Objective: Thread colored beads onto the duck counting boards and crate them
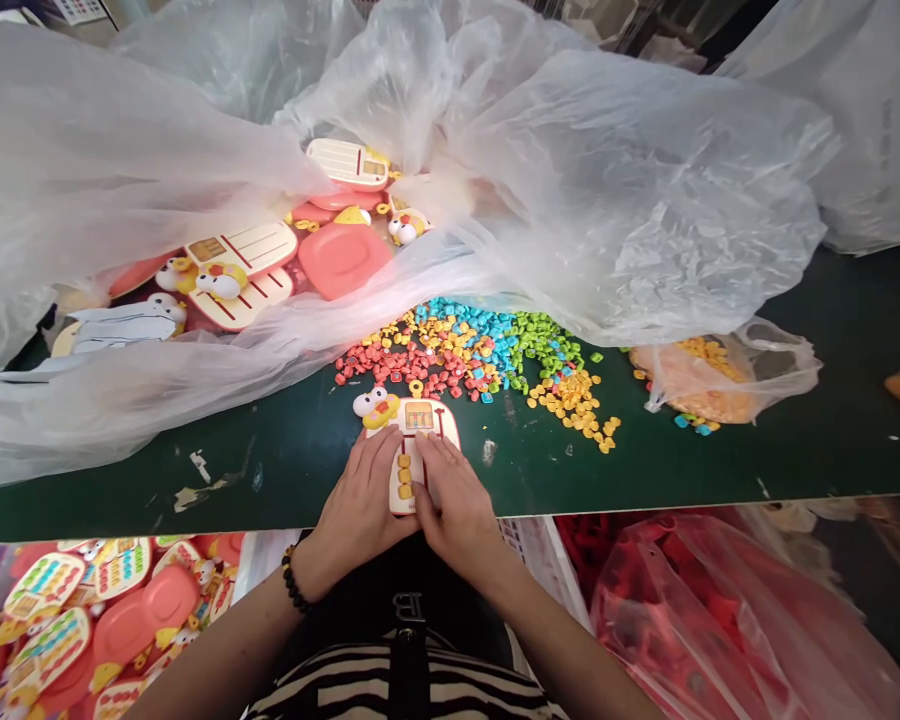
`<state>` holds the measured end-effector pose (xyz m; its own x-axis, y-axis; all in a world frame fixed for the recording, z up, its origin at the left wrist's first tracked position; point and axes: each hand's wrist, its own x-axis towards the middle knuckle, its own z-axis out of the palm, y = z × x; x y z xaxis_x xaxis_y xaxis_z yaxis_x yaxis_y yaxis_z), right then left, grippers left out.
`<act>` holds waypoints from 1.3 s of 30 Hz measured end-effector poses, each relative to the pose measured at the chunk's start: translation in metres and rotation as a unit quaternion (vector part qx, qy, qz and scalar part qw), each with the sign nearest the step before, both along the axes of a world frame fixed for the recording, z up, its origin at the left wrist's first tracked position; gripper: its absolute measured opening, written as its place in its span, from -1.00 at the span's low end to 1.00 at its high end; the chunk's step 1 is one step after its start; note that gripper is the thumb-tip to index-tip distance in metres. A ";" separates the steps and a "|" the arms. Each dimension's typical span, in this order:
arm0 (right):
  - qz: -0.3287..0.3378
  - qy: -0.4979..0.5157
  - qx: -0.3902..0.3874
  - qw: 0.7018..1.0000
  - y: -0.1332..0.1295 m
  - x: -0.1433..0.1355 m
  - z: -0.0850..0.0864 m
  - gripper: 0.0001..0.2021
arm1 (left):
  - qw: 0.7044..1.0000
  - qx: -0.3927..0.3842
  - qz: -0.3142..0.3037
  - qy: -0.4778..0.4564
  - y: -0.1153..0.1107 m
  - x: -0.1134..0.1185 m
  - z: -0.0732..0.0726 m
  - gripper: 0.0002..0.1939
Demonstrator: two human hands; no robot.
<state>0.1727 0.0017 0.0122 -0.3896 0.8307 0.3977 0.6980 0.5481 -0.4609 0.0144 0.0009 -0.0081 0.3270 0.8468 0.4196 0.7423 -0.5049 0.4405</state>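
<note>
A cream toy board (448,424) with a red rim and a yellow duck head (376,407) lies at the front edge of the green table. Several yellow pieces (405,477) sit in a column on its face. My left hand (364,495) holds the board's left side, its fingers together over the surface. Over the right part lies my right hand (457,490), fingers bent and thumb beside the yellow column. The hands cover much of the board. Beyond it spreads a pile of small red (420,368), yellow, blue (469,325) and green pieces (544,340).
A large clear plastic bag (570,180) with more toy boards (345,260) covers the table's back. A small bag of yellow pieces (720,380) lies right. Below the table edge are filled boards (49,585) at left and a red-filled bag (705,610) at right.
</note>
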 end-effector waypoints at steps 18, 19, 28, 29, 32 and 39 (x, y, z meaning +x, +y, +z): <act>0.045 0.109 -0.060 0.991 0.023 0.025 -0.007 -0.49 | 1.000 0.011 0.008 -0.018 0.000 0.000 -0.001 0.05; 0.025 0.115 -0.049 0.992 0.026 0.027 -0.008 -0.52 | 1.000 0.009 0.009 -0.018 0.000 0.000 -0.002 0.07; -0.013 0.047 -0.008 0.999 0.054 0.013 -0.007 -0.84 | 0.999 -0.024 0.010 -0.022 0.000 -0.001 -0.001 0.07; -0.013 0.033 -0.010 0.999 0.056 0.009 -0.006 -0.85 | 0.999 -0.028 0.010 -0.026 0.000 -0.001 -0.001 0.06; 0.004 0.001 -0.016 1.000 0.060 -0.002 -0.004 -0.87 | 0.999 -0.034 0.009 -0.036 -0.001 -0.001 -0.001 0.05; 0.032 0.030 -0.041 0.998 0.054 -0.005 0.003 -0.86 | 0.998 -0.036 0.007 -0.049 0.000 -0.001 0.000 0.02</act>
